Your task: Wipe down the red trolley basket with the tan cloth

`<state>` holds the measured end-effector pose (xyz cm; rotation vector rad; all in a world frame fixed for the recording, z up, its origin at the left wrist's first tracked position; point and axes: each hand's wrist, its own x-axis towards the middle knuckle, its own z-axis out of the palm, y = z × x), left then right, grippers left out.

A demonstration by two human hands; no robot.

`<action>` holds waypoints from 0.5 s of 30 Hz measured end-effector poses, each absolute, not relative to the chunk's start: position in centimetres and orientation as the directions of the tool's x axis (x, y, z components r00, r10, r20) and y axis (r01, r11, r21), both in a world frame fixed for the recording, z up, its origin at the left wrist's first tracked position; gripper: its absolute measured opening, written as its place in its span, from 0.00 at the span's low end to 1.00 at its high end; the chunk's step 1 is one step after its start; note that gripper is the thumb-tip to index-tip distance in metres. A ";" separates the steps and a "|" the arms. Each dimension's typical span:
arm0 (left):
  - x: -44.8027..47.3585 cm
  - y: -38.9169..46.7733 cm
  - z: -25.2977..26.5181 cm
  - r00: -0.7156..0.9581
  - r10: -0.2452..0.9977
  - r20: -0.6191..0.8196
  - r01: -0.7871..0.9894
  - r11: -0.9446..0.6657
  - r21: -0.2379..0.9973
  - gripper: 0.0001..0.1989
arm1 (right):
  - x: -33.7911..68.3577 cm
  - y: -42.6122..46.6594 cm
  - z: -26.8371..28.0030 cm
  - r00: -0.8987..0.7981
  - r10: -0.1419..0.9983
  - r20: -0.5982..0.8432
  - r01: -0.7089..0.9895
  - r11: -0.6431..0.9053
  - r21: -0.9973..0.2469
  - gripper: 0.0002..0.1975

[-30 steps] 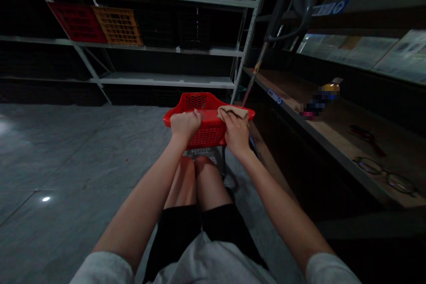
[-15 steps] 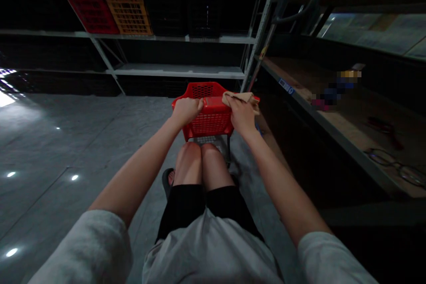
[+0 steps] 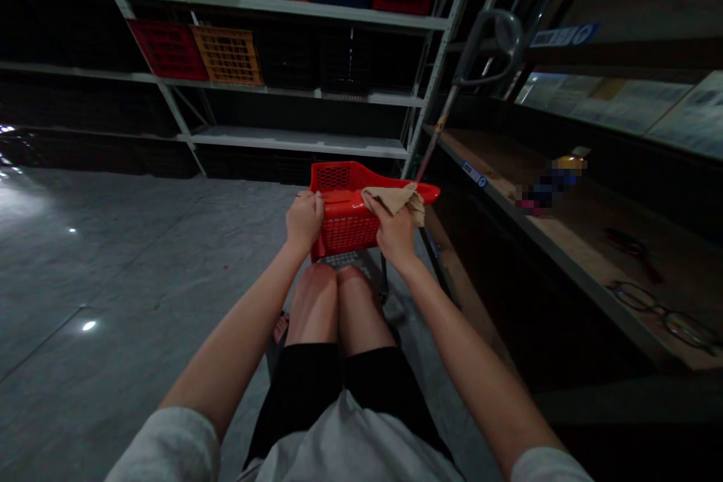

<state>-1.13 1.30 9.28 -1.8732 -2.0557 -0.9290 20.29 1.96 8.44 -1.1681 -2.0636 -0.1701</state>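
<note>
The person's left grip is clenched over the near left corner of the red basket, thumb side turned in towards the middle of the rim. Over by the right end of that same near rim, the right grip has hold of a tan cloth, fingers spread on it and pressing it against the plastic, with loose folds sticking out to the right past the knuckles. The basket itself is up on thin dark legs above the grey floor, just beyond the person's bare knees, its tall back wall facing the white metal rack. Up on that rack, a red crate and a yellow crate sit side by side on the middle level, close to its front edge, and more coloured ones line the level above. To the right of the person runs a wooden shelf: a pair of glasses lies along its front edge towards the near corner, a dark red tool rests a bit further in, and a blurred-out item reaches back from the front edge farther along. Past the shelf's far corner slants a pole with a grey loop handle, its lower end hidden from me behind the basket's right side
</note>
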 end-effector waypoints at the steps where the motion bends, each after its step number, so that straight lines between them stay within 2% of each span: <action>1: -0.6 1.3 9.1 -0.184 0.811 0.555 0.949 -0.001 0.317 0.28 | 19.1 1.4 8.5 -0.341 0.678 0.651 0.784 0.587 -0.201 0.33; 5: 0.8 0.9 9.1 -0.182 0.778 0.602 0.943 -0.034 0.330 0.27 | 16.5 0.5 9.1 -0.445 0.647 0.619 0.750 0.647 -0.138 0.30; 8: 1.1 0.6 9.4 -0.081 0.786 0.613 0.952 -0.122 0.282 0.26 | 17.5 1.5 9.4 -0.476 0.624 0.620 0.717 0.683 -0.136 0.25; 12: 0.9 0.9 10.4 0.168 0.794 0.584 0.920 -0.339 0.197 0.26 | 21.7 5.4 9.4 -0.399 0.682 0.613 0.751 0.627 -0.208 0.23; 15: 1.0 2.0 11.1 0.287 0.786 0.547 0.865 -0.458 0.205 0.28 | 25.4 9.9 9.5 -0.282 0.741 0.609 0.762 0.559 -0.328 0.24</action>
